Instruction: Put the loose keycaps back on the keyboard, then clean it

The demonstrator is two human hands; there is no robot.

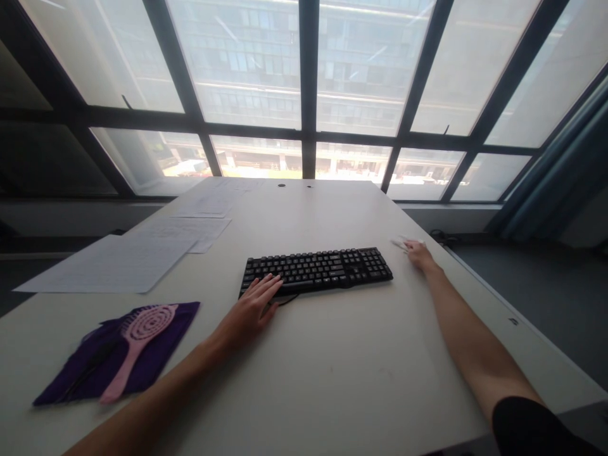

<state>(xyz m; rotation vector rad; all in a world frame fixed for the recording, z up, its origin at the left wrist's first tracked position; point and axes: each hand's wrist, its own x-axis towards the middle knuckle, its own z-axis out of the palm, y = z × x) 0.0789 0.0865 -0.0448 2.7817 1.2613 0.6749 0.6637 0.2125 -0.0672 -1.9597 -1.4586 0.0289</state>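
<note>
A black keyboard (323, 269) lies in the middle of the white table (332, 354), turned slightly. My left hand (251, 304) rests at its lower left corner, fingers stretched out over the keys and thumb apart. Part of a cable shows beside that thumb, below the keyboard. To the right of the keyboard, my right hand (418, 254) is closed on a white tissue (401, 243), which sticks out past the fingers to the left near the tabletop. Most of the tissue is hidden by the hand.
A pink hairbrush (147, 326) and a dark thin item lie on a purple cloth (178, 335) at the left. Several paper sheets (123, 259) cover the left rear, one overhanging the edge. Behind the table are large windows (251, 63); a blue curtain (551, 171) hangs at the right.
</note>
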